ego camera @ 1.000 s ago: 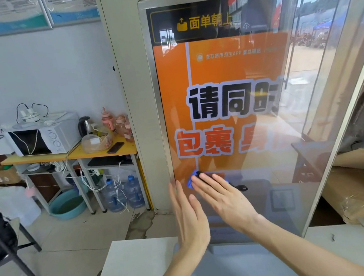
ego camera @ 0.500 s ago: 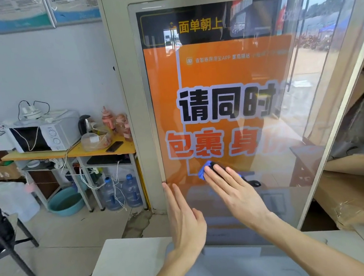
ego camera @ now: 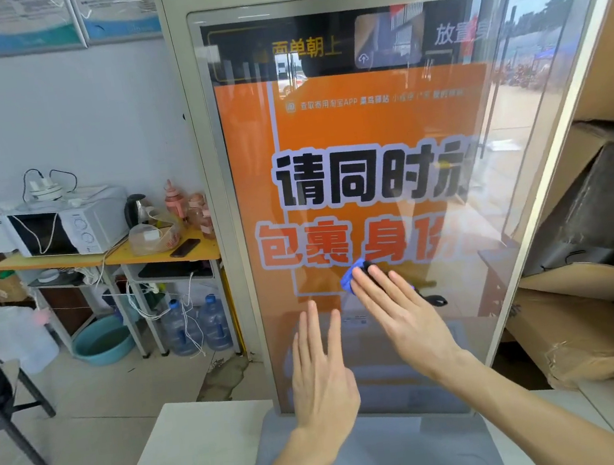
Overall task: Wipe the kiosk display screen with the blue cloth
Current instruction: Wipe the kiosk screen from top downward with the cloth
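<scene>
The tall kiosk display screen [ego camera: 381, 125] stands upright in front of me, showing an orange panel with large black and orange characters. My right hand [ego camera: 407, 320] lies flat with straight fingers and presses the blue cloth [ego camera: 351, 278] against the lower middle of the glass; only a small blue edge of the cloth shows past the fingertips. My left hand [ego camera: 321, 371] rests flat and open on the lower left of the screen, just left of the right hand.
Cardboard boxes [ego camera: 589, 316] are stacked to the right of the kiosk. At left a yellow table [ego camera: 67, 260] carries a microwave [ego camera: 67, 228], a kettle and bottles, with water jugs [ego camera: 196, 325] and a teal basin [ego camera: 103, 341] beneath. A white counter [ego camera: 187, 462] lies below my arms.
My right hand has slid the blue cloth to the right and slightly up across the glass. My left hand has followed rightward, from the screen's left edge onto the glass.
</scene>
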`<state>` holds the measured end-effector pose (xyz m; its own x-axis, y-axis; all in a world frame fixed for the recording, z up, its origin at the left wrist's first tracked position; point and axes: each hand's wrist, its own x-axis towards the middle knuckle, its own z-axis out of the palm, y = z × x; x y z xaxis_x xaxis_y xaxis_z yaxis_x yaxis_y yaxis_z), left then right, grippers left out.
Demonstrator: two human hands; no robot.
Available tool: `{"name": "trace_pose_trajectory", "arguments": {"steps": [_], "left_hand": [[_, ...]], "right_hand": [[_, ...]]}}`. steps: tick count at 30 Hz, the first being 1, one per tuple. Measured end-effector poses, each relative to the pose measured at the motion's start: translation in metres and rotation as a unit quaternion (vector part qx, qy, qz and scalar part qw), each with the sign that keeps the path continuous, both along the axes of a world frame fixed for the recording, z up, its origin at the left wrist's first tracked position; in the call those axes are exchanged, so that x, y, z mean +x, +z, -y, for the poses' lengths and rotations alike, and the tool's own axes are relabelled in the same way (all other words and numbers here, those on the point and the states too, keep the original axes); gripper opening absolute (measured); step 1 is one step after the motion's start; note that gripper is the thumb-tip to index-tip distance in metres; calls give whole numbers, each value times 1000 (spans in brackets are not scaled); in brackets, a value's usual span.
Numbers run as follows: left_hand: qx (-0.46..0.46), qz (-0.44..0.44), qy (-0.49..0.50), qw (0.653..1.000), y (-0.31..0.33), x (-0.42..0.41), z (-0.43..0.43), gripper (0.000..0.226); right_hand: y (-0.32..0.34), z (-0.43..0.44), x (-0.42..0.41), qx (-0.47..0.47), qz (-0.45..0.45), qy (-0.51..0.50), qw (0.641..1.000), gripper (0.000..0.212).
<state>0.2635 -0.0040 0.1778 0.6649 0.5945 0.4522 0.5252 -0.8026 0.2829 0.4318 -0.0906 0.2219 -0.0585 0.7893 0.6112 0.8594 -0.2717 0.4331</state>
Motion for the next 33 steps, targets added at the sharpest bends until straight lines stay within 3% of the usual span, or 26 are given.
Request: {"name": "trace_pose_trajectory", "arguments": {"steps": [5, 10, 13, 22, 28, 33], "left_hand": [[2, -24, -8, 1000, 0, 8, 6, 96], [-6, -58, 6, 998, -4, 13, 7, 98], [-11, -63, 16, 998, -6, 19, 11, 97], [-27, -65, 27, 997, -3, 20, 14, 97], [-33, -59, 36, 997, -2, 23, 19, 94], [-14, -62, 21, 998, -4, 27, 30, 99]], "right_hand": [[-15, 26, 10, -60, 31, -3, 998, 75], [6, 31, 20, 46, -19, -48, 998, 83], [9, 28, 19, 63, -31, -47, 996, 90], [-17, 51, 31, -80, 53, 1, 995, 87], [9, 42, 34, 48, -13, -50, 997, 92], [-14, 48, 41, -11, 25, -27, 999, 96]]}}
